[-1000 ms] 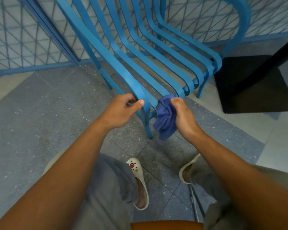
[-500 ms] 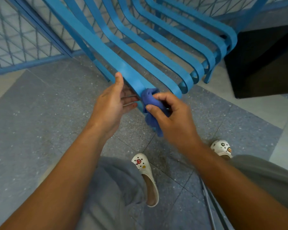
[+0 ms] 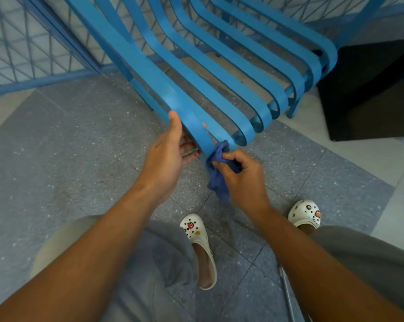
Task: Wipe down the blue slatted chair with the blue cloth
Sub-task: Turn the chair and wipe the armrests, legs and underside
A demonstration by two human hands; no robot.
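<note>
Blue mesh fence (image 3: 29, 54) up and left of both hands; left hand (image 3: 166, 159) grips the nearest slat of the blue slatted chair (image 3: 219, 73), thumb on the slat's outer edge, fingers curled beneath; the chair's seat slats run up and right from the hands; right hand (image 3: 243, 180) just right of the left, fingers curled, pinching the bunched blue cloth (image 3: 217, 173) against that slat's curled front end, cloth tail hanging below; white clogs (image 3: 201, 247) below the hands; black base (image 3: 370, 89) upper right.

Chair (image 3: 210, 73) back past top edge; left hand (image 3: 166, 159) fingers behind slat.
</note>
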